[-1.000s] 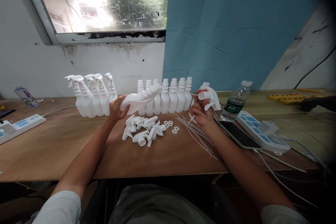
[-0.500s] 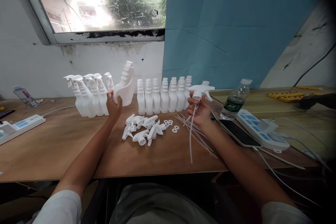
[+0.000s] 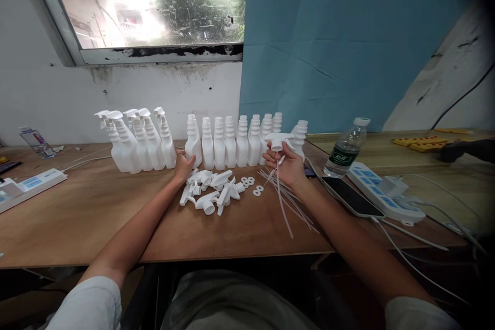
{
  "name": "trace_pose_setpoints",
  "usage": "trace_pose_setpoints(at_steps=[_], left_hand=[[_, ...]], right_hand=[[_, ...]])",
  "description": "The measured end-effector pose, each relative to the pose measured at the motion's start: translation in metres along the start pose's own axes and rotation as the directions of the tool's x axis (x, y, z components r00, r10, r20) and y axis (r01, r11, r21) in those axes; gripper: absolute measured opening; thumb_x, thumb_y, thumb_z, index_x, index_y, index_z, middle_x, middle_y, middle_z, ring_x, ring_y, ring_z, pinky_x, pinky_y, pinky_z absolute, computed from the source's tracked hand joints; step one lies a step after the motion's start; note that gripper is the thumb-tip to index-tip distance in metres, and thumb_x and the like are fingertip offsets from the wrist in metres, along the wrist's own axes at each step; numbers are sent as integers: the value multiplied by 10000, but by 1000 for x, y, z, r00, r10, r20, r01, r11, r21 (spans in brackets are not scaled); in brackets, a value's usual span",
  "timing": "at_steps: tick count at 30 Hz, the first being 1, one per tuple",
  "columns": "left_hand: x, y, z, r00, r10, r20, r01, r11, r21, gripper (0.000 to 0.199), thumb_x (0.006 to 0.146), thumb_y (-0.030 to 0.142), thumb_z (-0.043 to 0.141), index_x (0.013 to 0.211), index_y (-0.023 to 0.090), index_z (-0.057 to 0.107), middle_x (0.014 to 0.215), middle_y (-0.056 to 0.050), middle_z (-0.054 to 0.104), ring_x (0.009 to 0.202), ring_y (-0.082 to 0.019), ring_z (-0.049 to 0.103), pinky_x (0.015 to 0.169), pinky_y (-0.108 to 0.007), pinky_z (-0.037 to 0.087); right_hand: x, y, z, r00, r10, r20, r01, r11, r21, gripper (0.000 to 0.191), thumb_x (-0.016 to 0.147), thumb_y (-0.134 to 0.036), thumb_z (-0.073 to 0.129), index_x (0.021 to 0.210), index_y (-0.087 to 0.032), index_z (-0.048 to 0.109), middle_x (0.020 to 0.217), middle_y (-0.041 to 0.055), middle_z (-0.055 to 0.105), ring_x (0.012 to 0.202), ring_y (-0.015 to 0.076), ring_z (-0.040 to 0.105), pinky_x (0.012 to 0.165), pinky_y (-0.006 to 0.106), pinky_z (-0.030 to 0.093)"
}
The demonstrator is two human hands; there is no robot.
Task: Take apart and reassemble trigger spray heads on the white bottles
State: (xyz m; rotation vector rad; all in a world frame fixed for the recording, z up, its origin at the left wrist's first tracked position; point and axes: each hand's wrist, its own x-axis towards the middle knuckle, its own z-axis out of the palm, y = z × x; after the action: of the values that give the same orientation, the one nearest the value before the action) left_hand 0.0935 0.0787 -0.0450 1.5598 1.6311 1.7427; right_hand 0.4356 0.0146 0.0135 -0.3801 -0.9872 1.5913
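My left hand [image 3: 184, 166] is closed around the lower part of a white bottle [image 3: 193, 139], which stands upright at the left end of a row of open-topped bottles [image 3: 242, 144]. In my right hand [image 3: 288, 166] is a white spray head [image 3: 277, 140], with a thin tube [image 3: 284, 203] hanging near it. Whether that tube is joined to the head cannot be made out. Loose spray heads [image 3: 209, 201] lie in a heap between my hands, beside small white rings [image 3: 257, 192] and several thin tubes [image 3: 299, 206].
Bottles with spray heads [image 3: 131, 144] stand at the left. A clear water bottle [image 3: 344, 152], a phone [image 3: 352, 196] and a power strip [image 3: 386, 196] with cables are on the right. Another power strip [image 3: 34, 185] lies far left.
My left hand has brought the raised, tilted bottle down to the table, where it now stands upright. My right hand has shifted slightly left with the spray head, uncovering a bottle behind it.
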Motion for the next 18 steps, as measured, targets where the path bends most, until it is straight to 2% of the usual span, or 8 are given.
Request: trace_pose_setpoints(at_steps=[4,7,11,14,18], left_hand=[[1,-4,1,994,-25,109,29,999,-34,367,732,305,702,930,191,415,974,-87,599,953,-240,637,863,-406,498],[0,-5,1,984,-48,169,56,997,-43,454,693,310,756,938,191,393,976,-106,619,899,-240,662,780,-389,530],[-2,-5,1,978,-78,195,85,996,-28,563,613,299,825,944,194,381,955,-114,629,905,-266,664,765,-405,533],[-2,-6,2,975,-79,207,89,995,-43,607,583,286,844,962,201,378,1045,-120,609,918,-243,661,766,-373,534],[-1,-5,1,975,-81,209,95,994,-59,609,583,316,843,972,202,389,1129,-132,569,884,-221,658,721,-348,532]], right_hand=[[4,5,-1,998,61,-25,-61,998,-31,267,892,-389,507,975,-163,621,636,2,393,688,168,489,560,255,487],[5,8,-1,997,69,-21,-70,997,-44,220,887,-332,514,1005,-172,608,705,18,432,721,164,499,555,247,485],[7,9,-1,997,82,-9,-81,994,76,160,919,-201,454,994,-165,591,698,-2,389,622,116,436,512,203,448],[7,8,-3,991,124,-46,-116,981,153,198,955,-190,385,926,-160,578,654,-25,332,538,94,364,464,181,406],[9,5,-11,979,186,-82,-182,982,54,148,940,-249,445,890,-172,561,606,-52,236,459,88,253,357,157,290]])
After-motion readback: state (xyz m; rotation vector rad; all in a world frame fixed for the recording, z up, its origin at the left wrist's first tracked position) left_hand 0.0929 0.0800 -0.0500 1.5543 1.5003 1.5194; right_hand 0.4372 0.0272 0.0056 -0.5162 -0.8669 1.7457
